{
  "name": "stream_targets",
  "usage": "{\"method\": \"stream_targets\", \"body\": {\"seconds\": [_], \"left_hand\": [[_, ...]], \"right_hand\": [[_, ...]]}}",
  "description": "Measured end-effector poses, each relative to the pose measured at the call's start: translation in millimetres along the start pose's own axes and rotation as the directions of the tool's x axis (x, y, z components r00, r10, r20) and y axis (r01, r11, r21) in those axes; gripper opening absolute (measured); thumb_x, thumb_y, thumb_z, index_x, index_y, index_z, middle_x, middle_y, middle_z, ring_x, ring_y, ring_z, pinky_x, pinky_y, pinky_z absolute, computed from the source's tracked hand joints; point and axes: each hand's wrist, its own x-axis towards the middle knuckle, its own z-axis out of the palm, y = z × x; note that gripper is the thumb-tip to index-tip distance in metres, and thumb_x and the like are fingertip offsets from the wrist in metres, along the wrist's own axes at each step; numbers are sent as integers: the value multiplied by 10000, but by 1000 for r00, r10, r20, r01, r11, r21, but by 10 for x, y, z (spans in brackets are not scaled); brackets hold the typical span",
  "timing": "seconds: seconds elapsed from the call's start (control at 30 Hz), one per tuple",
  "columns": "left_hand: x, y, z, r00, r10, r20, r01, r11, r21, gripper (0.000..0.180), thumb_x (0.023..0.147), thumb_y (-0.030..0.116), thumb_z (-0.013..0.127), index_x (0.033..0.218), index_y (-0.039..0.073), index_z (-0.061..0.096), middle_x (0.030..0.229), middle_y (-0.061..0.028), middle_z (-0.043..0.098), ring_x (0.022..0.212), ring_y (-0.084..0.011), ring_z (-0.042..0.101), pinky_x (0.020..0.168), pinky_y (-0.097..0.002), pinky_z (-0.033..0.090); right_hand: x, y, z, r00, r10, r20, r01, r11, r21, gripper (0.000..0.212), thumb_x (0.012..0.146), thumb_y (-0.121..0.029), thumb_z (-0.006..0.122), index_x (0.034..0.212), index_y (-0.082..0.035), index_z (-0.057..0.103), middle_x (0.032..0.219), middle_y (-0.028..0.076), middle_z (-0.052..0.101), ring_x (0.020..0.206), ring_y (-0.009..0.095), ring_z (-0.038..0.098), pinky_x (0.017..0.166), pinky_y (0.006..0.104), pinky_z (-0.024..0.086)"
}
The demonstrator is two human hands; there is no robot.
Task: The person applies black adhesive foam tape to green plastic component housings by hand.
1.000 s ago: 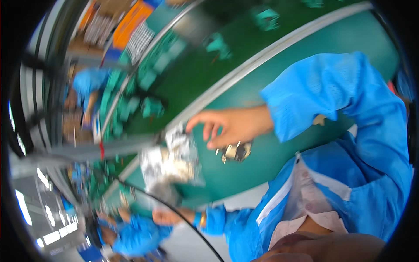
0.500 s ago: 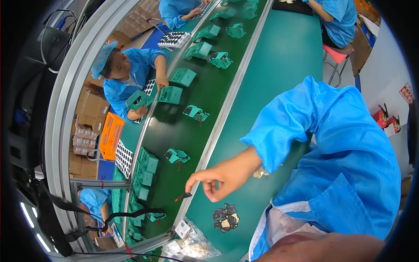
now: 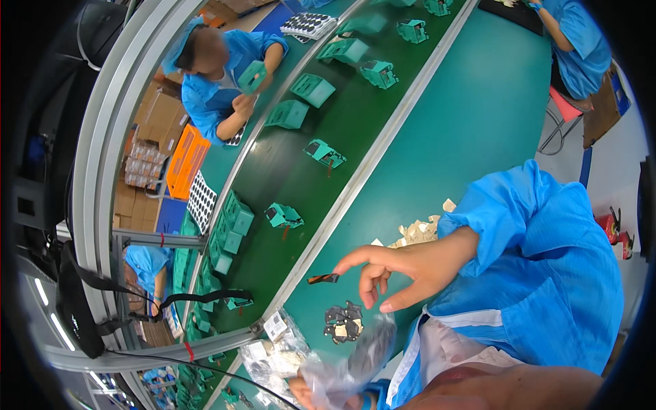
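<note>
My right hand (image 3: pixel 417 272) reaches in over the green bench, its fingers spread and thumb apart. At the tip of its index finger is a small flat black-and-orange piece (image 3: pixel 322 279); whether it sticks to the finger or lies on the bench I cannot tell. Just below the hand lies a heap of small black parts (image 3: pixel 343 322). At the lower edge my left hand (image 3: pixel 304 393) grips a clear plastic bag (image 3: pixel 348 365) with something dark inside, partly covering the hand. Beside it rests another clear bag (image 3: pixel 277 352) of pale parts with a white label.
A green conveyor belt (image 3: pixel 253 260) carries green housings (image 3: pixel 325 153), beyond a metal rail (image 3: pixel 369 171). Small cream pieces (image 3: pixel 417 231) lie beyond my right wrist. A metal frame (image 3: pixel 102 171) rises at left. Across the belt a co-worker (image 3: pixel 219 82) handles a green housing.
My right hand has drawn back from the rail to over the bench, the small black-and-orange piece moving with it. My left hand has appeared at the lower edge with a clear bag.
</note>
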Motion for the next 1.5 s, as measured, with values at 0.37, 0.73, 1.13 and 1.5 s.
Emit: {"method": "stream_targets", "body": {"seconds": [0.37, 0.73, 1.13, 1.5], "left_hand": [[-335, 125, 1128, 981, 103, -165, -136, 970, -203, 157, 1005, 197, 480, 958, 60, 419, 940, -53, 480, 890, -143, 480, 830, -321, 423], [-332, -330, 1378, 963, 258, -80, -263, 963, -60, 172, 1040, 224, 437, 1000, 57, 427, 1052, -71, 449, 949, -149, 453, 887, -318, 386], [-151, -339, 1281, 934, 205, 291, -251, 959, 129, 89, 1000, 102, 488, 1006, 33, 432, 970, -79, 430, 835, -144, 396, 778, -279, 370], [-68, -458, 1343, 938, 236, 253, -285, 942, 179, 133, 1011, 144, 483, 977, 28, 427, 933, -94, 446, 814, -163, 417, 754, -291, 380]], "right_hand": [[-172, 126, 186, 943, -216, -253, 187, 973, -135, 702, 911, -26, 604, 1493, -47, 212, 1097, 113, 591, 1052, 212, 581, 944, 367, 452], [-71, 375, 168, 908, -289, -303, 67, 814, -577, 667, 830, -47, 741, 1386, -20, 375, 1186, 177, 637, 1064, 339, 643, 933, 416, 490], [-126, 603, 124, 827, -193, -528, -96, 877, -470, 557, 837, 25, 666, 1337, 19, 420, 1229, 148, 555, 1048, 230, 592, 912, 321, 456], [-50, 667, -24, 847, -346, -404, 36, 795, -605, 660, 820, 16, 700, 1361, 21, 322, 1015, 132, 550, 931, 186, 570, 818, 291, 452]]}}
